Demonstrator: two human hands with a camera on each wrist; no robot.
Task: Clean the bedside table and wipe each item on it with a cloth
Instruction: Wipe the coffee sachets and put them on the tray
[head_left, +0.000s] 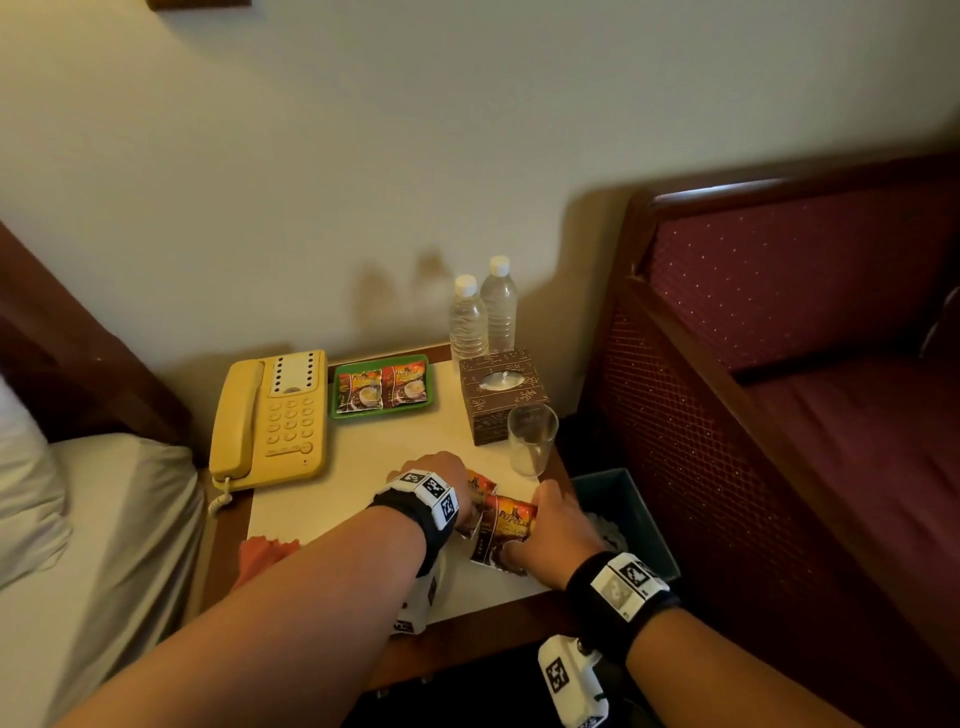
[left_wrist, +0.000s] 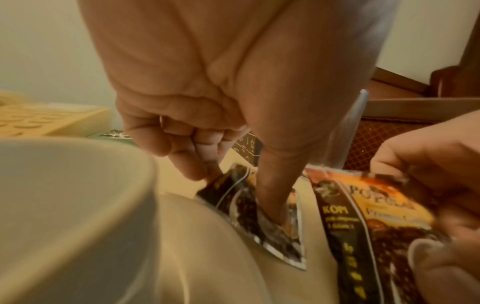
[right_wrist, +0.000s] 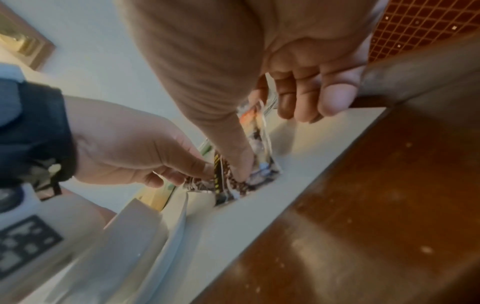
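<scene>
On the white-topped bedside table (head_left: 395, 457), my left hand (head_left: 447, 470) pinches a coffee sachet (head_left: 480, 486) between thumb and fingers (left_wrist: 205, 170), near the table's front right. My right hand (head_left: 540, 519) grips a second coffee sachet (head_left: 511, 522) just beside it, thumb on its printed face. The left wrist view shows both sachets lifted at one edge, the left one (left_wrist: 241, 207) and the right one (left_wrist: 363, 216). An orange cloth (head_left: 262, 553) lies at the front left edge, partly under my left forearm; neither hand touches it.
A yellow telephone (head_left: 275, 421) stands at the left, a green tray (head_left: 383, 388) holds two more sachets, two water bottles (head_left: 483, 312) and a tissue box (head_left: 501, 395) stand at the back right, a glass (head_left: 531, 439) stands near my right hand. A white cup (left_wrist: 64, 205) on a saucer sits below my left wrist. A teal bin (head_left: 631, 499) stands beside the table.
</scene>
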